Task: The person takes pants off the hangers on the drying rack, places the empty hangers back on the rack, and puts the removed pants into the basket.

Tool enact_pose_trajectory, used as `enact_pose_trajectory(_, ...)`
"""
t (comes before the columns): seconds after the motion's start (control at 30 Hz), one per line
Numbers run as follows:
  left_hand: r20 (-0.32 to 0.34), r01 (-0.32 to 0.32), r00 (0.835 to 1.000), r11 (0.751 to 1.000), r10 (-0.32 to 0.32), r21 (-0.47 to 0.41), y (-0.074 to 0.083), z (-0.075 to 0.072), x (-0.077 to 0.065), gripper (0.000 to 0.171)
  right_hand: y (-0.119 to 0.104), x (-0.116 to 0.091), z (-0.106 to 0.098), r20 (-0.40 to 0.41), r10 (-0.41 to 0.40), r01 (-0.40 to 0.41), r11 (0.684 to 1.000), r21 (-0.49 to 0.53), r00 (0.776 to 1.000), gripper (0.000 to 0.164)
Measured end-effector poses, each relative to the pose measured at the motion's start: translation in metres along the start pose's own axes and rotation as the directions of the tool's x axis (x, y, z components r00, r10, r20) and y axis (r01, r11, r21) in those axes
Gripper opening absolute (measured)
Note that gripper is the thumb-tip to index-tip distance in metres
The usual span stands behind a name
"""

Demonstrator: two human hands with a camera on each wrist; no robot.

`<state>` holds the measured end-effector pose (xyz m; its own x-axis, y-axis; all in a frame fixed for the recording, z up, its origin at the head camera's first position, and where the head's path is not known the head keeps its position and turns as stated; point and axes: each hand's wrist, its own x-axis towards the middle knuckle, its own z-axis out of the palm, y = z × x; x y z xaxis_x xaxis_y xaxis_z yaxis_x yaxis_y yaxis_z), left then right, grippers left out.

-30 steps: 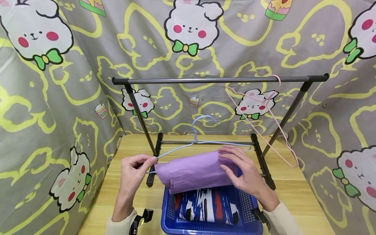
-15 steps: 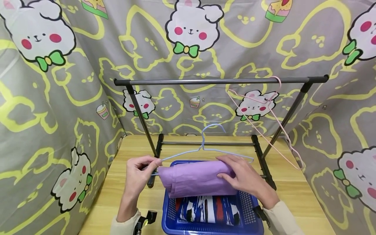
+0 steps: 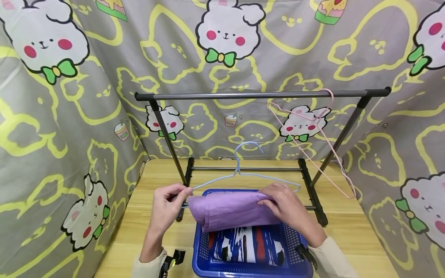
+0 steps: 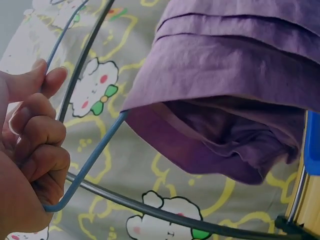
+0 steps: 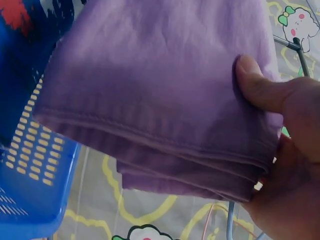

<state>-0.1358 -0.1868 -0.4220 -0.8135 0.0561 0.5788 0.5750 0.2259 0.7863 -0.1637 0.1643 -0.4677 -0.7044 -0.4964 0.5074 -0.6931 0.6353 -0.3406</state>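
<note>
A folded purple garment [image 3: 233, 212] hangs over the lower bar of a light blue hanger [image 3: 238, 170], above the basket. My left hand [image 3: 170, 204] pinches the hanger's left end between thumb and index finger; the other fingers curl in the left wrist view, where the blue wire [image 4: 95, 160] runs into the garment [image 4: 235, 65]. My right hand [image 3: 288, 204] grips the garment's right end, thumb [image 5: 255, 80] on the front face and fingers behind. The stacked, stitched edges of the garment [image 5: 150, 95] show in the right wrist view. Most of the lower bar is hidden inside the fold.
Below is a blue plastic basket [image 3: 199, 262] with a blue, white and red patterned cloth [image 3: 247, 245] inside. Behind stands a dark metal rack [image 3: 226, 95] on the wooden table [image 3: 132, 235], a pink hanger [image 3: 332, 99] hooked on its right side. Patterned curtains surround the table.
The hanger and garment have come lower and slightly right. My right hand, its fingers spread over the garment earlier, now grips its right end. My left hand keeps its pinch.
</note>
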Motion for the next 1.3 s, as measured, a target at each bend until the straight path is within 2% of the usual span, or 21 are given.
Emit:
enact_pose_trajectory(0.17, 0.071, -0.034, 0.997, 0.998, 0.03, 0.049, -0.004, -0.004, -0.001, 0.018, -0.004, 0.0, 0.003, -0.07, -0.029, 0.025, 0.998, -0.051, 0.997, 0.022)
enact_pose_trajectory(0.3, 0.102, -0.075, 0.992, 0.995, 0.069, 0.063, -0.007, -0.004, -0.002, 0.02, -0.008, 0.0, 0.003, -0.112, -0.03, 0.02, 0.996, -0.083, 0.993, 0.028)
enact_pose_trajectory(0.57, 0.088, -0.158, 0.985, 0.979, 0.148, 0.125, -0.011, -0.003, -0.002, 0.023, -0.016, -0.002, 0.009, -0.196, -0.022, -0.004, 0.992, -0.128, 0.98, 0.03)
enact_pose_trajectory(0.8, 0.095, -0.189, 0.98, 0.963, 0.173, 0.193, -0.011, -0.002, -0.004, 0.021, -0.017, 0.001, 0.013, -0.26, -0.092, 0.052, 0.986, -0.159, 0.961, 0.025)
enact_pose_trajectory(0.9, 0.108, -0.208, 0.976, 0.956, 0.189, 0.207, -0.007, 0.003, -0.003, 0.019, -0.018, 0.002, 0.011, -0.275, -0.106, 0.058, 0.983, -0.177, 0.956, 0.025)
enact_pose_trajectory(1.07, 0.142, -0.283, 0.957, 0.924, 0.253, 0.258, -0.006, 0.015, -0.003, 0.014, -0.026, 0.002, 0.011, -0.258, -0.09, 0.043, 0.982, -0.182, 0.962, 0.021)
enact_pose_trajectory(1.3, 0.116, -0.313, 0.95, 0.897, 0.292, 0.313, -0.01, 0.025, -0.004, 0.012, -0.034, 0.007, 0.01, -0.283, -0.119, 0.056, 0.973, -0.223, 0.952, 0.027)
